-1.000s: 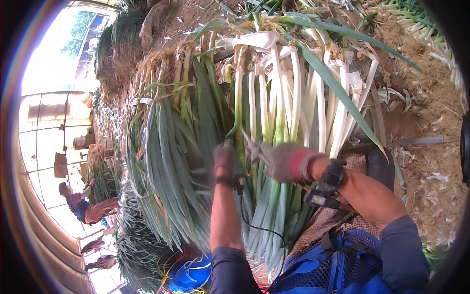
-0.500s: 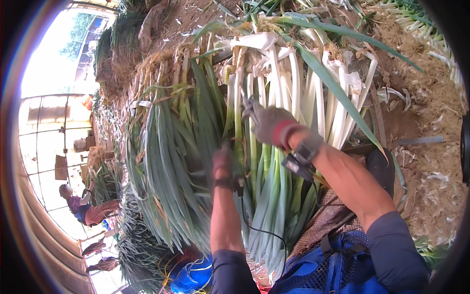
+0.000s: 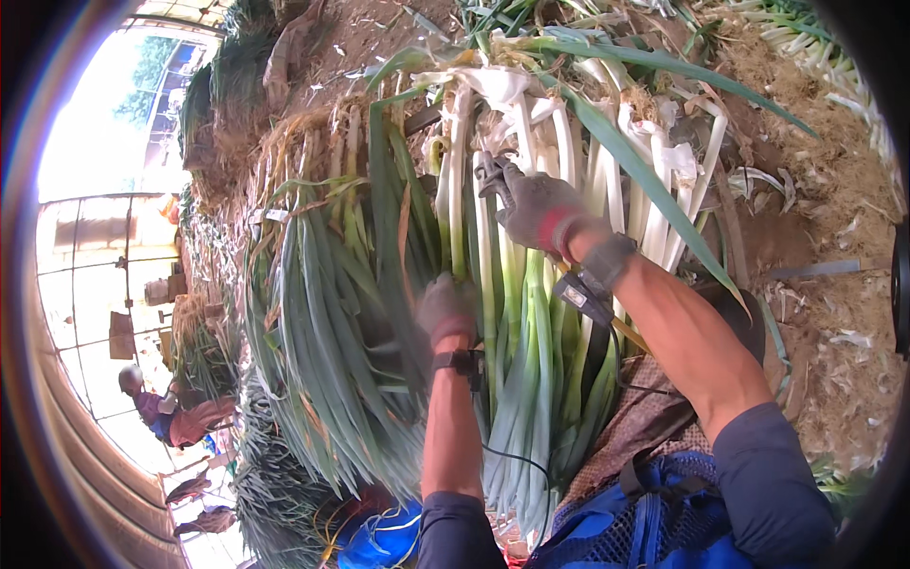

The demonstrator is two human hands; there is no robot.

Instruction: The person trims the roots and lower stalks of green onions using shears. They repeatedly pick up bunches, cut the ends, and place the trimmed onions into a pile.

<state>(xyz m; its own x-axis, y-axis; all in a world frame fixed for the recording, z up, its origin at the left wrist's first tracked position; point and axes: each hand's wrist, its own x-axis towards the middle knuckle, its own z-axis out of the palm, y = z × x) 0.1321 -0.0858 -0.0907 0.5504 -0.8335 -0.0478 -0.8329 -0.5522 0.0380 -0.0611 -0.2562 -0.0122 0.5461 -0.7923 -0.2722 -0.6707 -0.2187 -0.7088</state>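
A large heap of long green onions [image 3: 327, 313] lies in front of me. On its left side are untrimmed stalks with dry outer leaves, and on its right side bare white stems [image 3: 649, 190]. My left hand [image 3: 447, 308], in a grey and red glove, is closed around a green onion [image 3: 459, 204] at the upper part of its green. Higher up and to the right, my right hand [image 3: 540, 209], gloved alike, has its fingers curled against a white stem [image 3: 482, 204], seemingly pinching it. A loose green leaf [image 3: 654, 185] crosses the white stems. Both wrists wear dark straps with small devices.
Dry roots and peeled scraps [image 3: 844, 351] litter the ground at right, beside a flat metal strip [image 3: 815, 270]. More bundles [image 3: 242, 95] stand at upper left. Another person [image 3: 171, 408] sits at far left. A blue bag [image 3: 379, 536] lies near my left sleeve; a cable [image 3: 517, 457] trails below.
My left hand has shifted slightly right and up along the stalks. My right hand has moved slightly right, its fingers curling closer to a stem. A leaf near the middle of the heap now stands more upright.
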